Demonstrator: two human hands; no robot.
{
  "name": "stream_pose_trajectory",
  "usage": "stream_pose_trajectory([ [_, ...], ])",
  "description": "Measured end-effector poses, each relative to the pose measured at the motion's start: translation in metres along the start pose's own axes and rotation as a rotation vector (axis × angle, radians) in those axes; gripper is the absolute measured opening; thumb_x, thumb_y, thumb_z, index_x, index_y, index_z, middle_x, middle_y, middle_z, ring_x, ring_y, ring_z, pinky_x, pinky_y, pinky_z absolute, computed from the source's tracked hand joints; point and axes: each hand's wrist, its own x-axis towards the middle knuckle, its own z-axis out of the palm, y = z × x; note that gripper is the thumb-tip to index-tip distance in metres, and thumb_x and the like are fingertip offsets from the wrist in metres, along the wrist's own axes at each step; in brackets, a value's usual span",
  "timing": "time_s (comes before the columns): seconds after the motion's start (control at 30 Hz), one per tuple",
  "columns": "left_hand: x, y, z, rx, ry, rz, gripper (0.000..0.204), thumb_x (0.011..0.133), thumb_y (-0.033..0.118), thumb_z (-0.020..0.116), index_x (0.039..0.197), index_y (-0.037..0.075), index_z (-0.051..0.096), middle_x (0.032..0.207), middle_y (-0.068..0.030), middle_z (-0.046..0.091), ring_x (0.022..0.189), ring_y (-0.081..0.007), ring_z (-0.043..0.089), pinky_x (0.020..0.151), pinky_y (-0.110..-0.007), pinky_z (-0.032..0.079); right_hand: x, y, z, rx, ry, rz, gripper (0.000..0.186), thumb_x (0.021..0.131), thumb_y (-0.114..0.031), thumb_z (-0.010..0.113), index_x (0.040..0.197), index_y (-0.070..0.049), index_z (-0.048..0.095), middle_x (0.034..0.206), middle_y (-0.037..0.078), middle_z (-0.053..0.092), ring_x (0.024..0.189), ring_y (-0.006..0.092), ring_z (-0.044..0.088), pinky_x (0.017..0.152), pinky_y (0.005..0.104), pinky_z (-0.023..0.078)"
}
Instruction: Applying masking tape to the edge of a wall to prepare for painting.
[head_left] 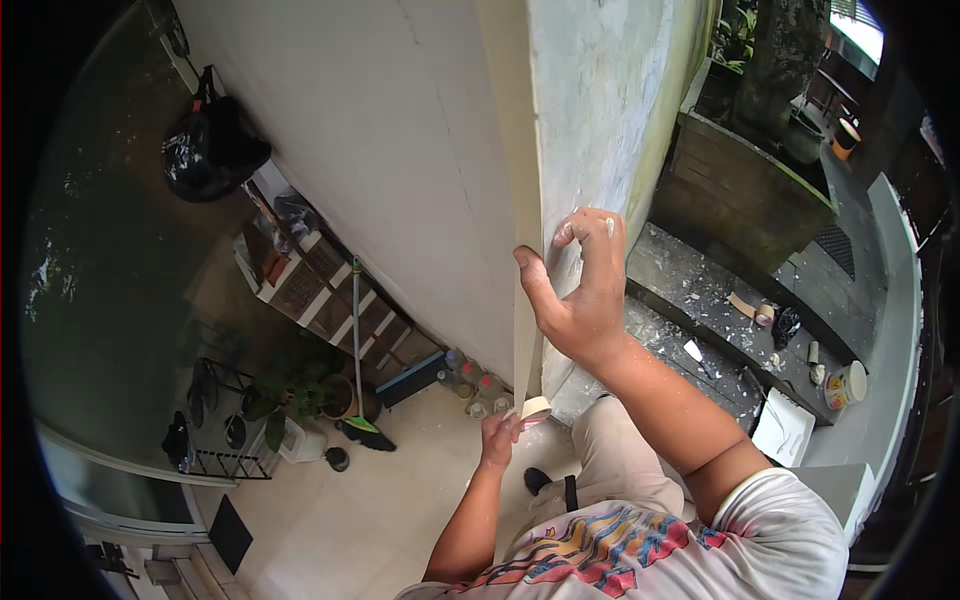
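Note:
A long strip of beige masking tape (519,140) runs down the corner edge of the wall, its lower stretch reaching a tape roll (537,408). My left hand (499,438) is closed on that roll low by the corner. Higher up, my right hand (588,300) straddles the corner with thumb and fingers apart. Its thumb rests at the strip, and the curled fingers are by the patchy wall face (600,100); whether they touch it I cannot tell. White specks dot the right fingers and forearm. Left of the corner is the smooth white wall face (400,150).
A black helmet (215,150) hangs at left above a shoe rack (320,295). A green broom (357,330), potted plant (290,395) and bottles (488,387) stand below. At right, debris-strewn steps (690,290) hold a white bucket (846,385) and tray (783,428).

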Motion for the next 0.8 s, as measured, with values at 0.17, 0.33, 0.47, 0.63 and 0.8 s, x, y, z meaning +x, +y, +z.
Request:
stream_pose_trajectory([
  [0.17, -0.023, 0.027, 0.014, 0.246, 0.128, 0.054, 0.035, 0.096, 0.031, 0.059, 0.075, 0.003, 0.062, 0.059, 0.0019, 0.049, 0.053, -0.0057, 0.042, 0.052, -0.023, 0.033, -0.004, -0.010, -0.003, 0.042, -0.003, 0.062, 0.028, 0.079, -0.007, 0.074, 0.093, -0.003, 0.049, 0.087, 0.010, 0.048, 0.080, 0.0251, 0.046, 0.071, 0.0354, 0.040],
  [0.33, -0.034, 0.003, -0.012, 0.576, 0.258, 0.205, 0.036, 0.094, 0.030, 0.065, 0.075, 0.000, 0.065, 0.058, -0.0051, 0.052, 0.053, -0.0153, 0.050, 0.055, -0.030, 0.039, -0.012, -0.027, 0.001, 0.057, 0.013, 0.067, 0.024, 0.082, -0.010, 0.075, 0.083, -0.004, 0.051, 0.081, 0.009, 0.049, 0.069, 0.0203, 0.046, 0.059, 0.0317, 0.039],
  [0.47, -0.039, 0.010, -0.001, 0.526, 0.253, 0.130, 0.039, 0.094, 0.031, 0.066, 0.072, -0.001, 0.061, 0.060, -0.0073, 0.054, 0.053, -0.0180, 0.053, 0.054, -0.033, 0.041, -0.013, -0.021, 0.003, 0.090, 0.056, 0.160, 0.025, 0.083, -0.009, 0.076, 0.073, -0.004, 0.053, 0.070, 0.006, 0.049, 0.060, 0.0169, 0.045, 0.050, 0.0295, 0.036],
  [0.63, -0.025, 0.013, 0.019, 0.537, 0.229, 0.136, 0.036, 0.098, 0.033, 0.060, 0.078, 0.003, 0.062, 0.060, 0.0004, 0.054, 0.055, -0.0084, 0.050, 0.054, -0.025, 0.040, -0.010, -0.024, 0.003, 0.082, 0.076, 0.189, 0.023, 0.086, -0.004, 0.073, 0.073, -0.003, 0.054, 0.069, 0.006, 0.049, 0.054, 0.0140, 0.045, 0.047, 0.0276, 0.038],
  [0.8, -0.012, 0.011, 0.028, 0.488, 0.197, 0.116, 0.036, 0.099, 0.032, 0.060, 0.081, 0.002, 0.063, 0.059, -0.0002, 0.054, 0.055, -0.0085, 0.051, 0.054, -0.026, 0.040, -0.010, -0.018, -0.001, 0.078, 0.045, 0.169, 0.024, 0.087, -0.004, 0.073, 0.072, -0.002, 0.054, 0.070, 0.006, 0.049, 0.054, 0.0123, 0.046, 0.046, 0.0261, 0.040],
])
